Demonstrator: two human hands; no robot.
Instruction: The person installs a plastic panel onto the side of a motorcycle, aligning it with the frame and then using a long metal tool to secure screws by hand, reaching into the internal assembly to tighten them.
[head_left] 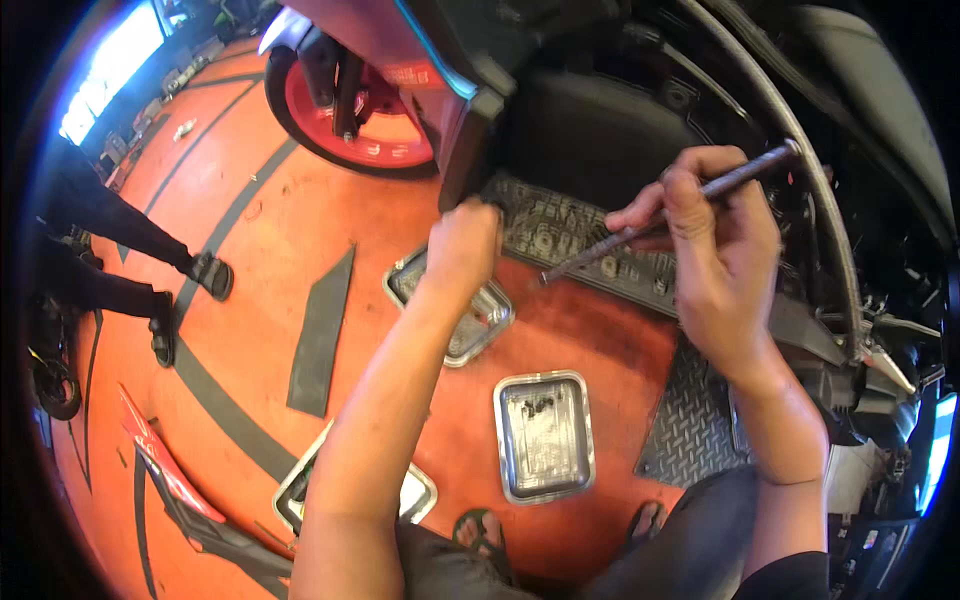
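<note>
My right hand [715, 240] grips a long, slim metal rod tool [752, 170] with a thicker handle end. Its thin tip slants down to the left over the floor, near the edge of the scooter's patterned footboard [560, 235]. My left hand [465, 250] is closed beside the footboard's left end, above a metal tray [465, 350]; anything inside its fingers is hidden. Closer to me, a second metal tray [502, 440] holds a few small dark pieces. My left forearm partly covers a third metal tray [425, 500].
The scooter's red front wheel [400, 150] stands at the far side. A dark flat panel [320, 340] and a red-and-black body part [180, 485] lie on the orange floor. Another person's legs [130, 220] are at the left. A textured black plate [690, 430] lies at right.
</note>
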